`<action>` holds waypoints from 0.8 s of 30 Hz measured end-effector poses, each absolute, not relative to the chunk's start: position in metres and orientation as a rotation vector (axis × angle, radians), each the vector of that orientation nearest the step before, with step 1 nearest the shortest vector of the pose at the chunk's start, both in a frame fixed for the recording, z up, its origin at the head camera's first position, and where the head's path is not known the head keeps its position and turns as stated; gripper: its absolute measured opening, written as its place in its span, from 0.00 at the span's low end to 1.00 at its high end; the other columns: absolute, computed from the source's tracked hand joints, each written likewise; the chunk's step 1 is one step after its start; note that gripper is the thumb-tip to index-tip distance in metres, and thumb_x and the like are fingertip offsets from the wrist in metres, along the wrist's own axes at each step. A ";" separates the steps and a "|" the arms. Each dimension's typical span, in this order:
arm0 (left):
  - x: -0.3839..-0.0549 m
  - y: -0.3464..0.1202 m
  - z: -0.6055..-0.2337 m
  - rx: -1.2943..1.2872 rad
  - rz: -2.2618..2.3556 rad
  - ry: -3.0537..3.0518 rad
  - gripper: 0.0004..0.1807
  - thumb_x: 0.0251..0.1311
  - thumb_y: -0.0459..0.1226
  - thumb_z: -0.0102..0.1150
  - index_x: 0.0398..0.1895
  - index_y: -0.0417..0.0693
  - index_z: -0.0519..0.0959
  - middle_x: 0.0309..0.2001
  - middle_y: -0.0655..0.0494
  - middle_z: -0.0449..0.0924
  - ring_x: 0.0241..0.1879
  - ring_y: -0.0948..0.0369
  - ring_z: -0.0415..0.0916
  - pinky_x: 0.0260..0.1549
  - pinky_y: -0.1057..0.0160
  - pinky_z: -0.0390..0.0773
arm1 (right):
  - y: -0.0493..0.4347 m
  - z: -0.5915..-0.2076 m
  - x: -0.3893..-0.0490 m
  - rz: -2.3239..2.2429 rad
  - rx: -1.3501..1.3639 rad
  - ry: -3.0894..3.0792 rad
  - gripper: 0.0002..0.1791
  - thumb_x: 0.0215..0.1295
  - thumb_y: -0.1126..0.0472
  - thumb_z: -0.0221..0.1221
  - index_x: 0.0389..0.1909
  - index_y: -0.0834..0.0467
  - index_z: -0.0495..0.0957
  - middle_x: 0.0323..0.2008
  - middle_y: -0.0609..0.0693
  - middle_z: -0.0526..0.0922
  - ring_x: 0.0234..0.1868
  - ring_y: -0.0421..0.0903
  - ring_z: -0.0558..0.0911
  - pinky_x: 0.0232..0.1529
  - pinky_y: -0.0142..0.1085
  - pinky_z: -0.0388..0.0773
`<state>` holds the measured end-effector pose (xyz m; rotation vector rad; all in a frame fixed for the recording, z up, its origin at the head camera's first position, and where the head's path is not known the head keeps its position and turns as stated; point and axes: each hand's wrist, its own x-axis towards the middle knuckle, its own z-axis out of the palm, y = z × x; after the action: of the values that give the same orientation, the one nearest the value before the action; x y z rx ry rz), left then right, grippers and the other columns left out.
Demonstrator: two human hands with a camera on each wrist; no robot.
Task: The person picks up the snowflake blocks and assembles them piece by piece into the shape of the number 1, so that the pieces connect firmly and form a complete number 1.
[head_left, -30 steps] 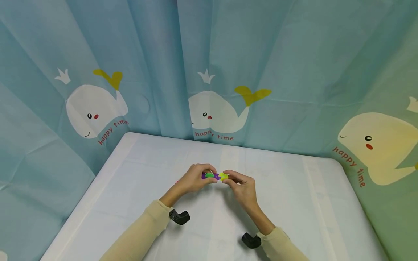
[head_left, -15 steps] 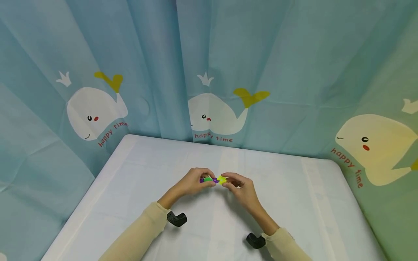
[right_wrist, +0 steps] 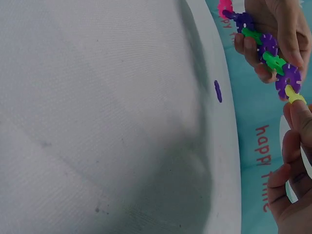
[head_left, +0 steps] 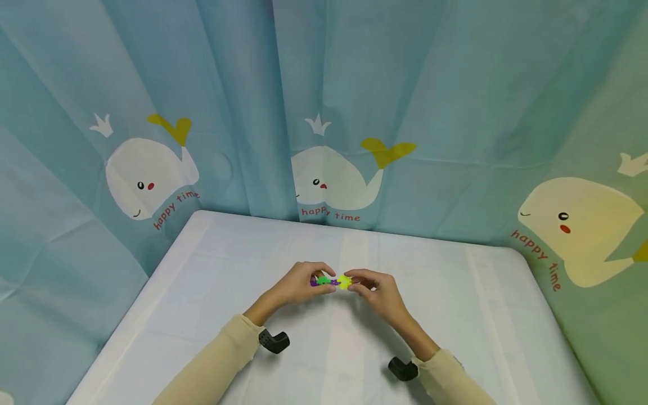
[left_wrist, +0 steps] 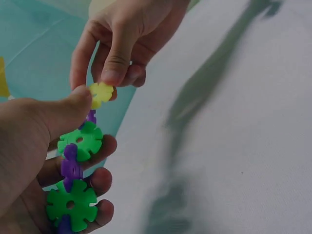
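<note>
My left hand (head_left: 298,282) holds a chain of interlocking notched plastic discs. In the left wrist view, green discs (left_wrist: 82,141) alternate with purple discs (left_wrist: 71,168) along its curled fingers. A pink disc (right_wrist: 225,8) shows at the chain's far end in the right wrist view. At the other end, a yellow disc (right_wrist: 294,94) sits slotted into a purple disc (right_wrist: 288,78). The thumb and fingers of my right hand (head_left: 381,291) pinch that yellow disc. Both hands are close together above the table, and the left thumb partly covers the purple joint in the left wrist view.
The white-covered table (head_left: 243,236) spreads beneath both hands. One loose purple disc (right_wrist: 218,91) lies on it near an edge in the right wrist view. A blue curtain (head_left: 430,112) printed with whales hangs around the back and sides. Black wrist cameras project inward from both sleeves.
The yellow disc has turned, showing more of its face, still pinched by the right hand. The right wrist has shifted slightly right. The left hand keeps its hold on the chain.
</note>
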<state>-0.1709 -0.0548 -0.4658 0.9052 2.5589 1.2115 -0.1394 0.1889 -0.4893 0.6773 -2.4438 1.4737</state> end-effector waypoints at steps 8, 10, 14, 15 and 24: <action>-0.166 -0.052 -0.470 1.010 1.147 2.724 0.21 0.58 0.40 0.76 0.54 0.47 0.83 0.34 0.59 0.85 0.28 0.64 0.76 0.29 0.67 0.75 | 0.187 -0.490 -0.140 1.565 0.622 -2.506 0.15 0.61 0.65 0.70 0.49 0.58 0.88 0.34 0.50 0.89 0.32 0.46 0.86 0.32 0.33 0.80; -0.165 -0.052 -0.471 1.012 1.129 2.758 0.21 0.57 0.41 0.77 0.53 0.48 0.84 0.34 0.60 0.85 0.27 0.65 0.75 0.28 0.66 0.74 | 0.186 -0.490 -0.140 1.603 0.612 -2.517 0.15 0.61 0.66 0.71 0.49 0.60 0.87 0.34 0.51 0.89 0.32 0.47 0.86 0.32 0.32 0.80; -0.164 -0.053 -0.474 0.997 1.095 2.801 0.20 0.56 0.43 0.78 0.51 0.51 0.85 0.35 0.61 0.85 0.26 0.67 0.73 0.26 0.65 0.74 | 0.183 -0.491 -0.140 1.685 0.583 -2.533 0.14 0.61 0.68 0.70 0.49 0.63 0.87 0.34 0.54 0.89 0.32 0.51 0.86 0.32 0.31 0.80; -0.164 -0.053 -0.474 0.995 1.088 2.809 0.19 0.56 0.43 0.78 0.51 0.52 0.85 0.35 0.61 0.85 0.27 0.68 0.74 0.27 0.65 0.74 | 0.182 -0.492 -0.140 1.711 0.566 -2.539 0.15 0.61 0.68 0.70 0.49 0.64 0.86 0.34 0.54 0.89 0.32 0.53 0.86 0.32 0.30 0.80; -0.161 -0.059 -0.477 0.995 1.029 2.856 0.18 0.55 0.46 0.78 0.48 0.55 0.85 0.33 0.61 0.85 0.30 0.67 0.77 0.28 0.65 0.76 | 0.171 -0.498 -0.141 1.833 0.536 -2.534 0.15 0.63 0.69 0.69 0.51 0.65 0.85 0.36 0.58 0.89 0.34 0.65 0.86 0.33 0.41 0.83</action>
<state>-0.1610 -0.0591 -0.4769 0.9950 2.8560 1.0289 -0.1406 0.1711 -0.4978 0.5362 -2.5342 1.8330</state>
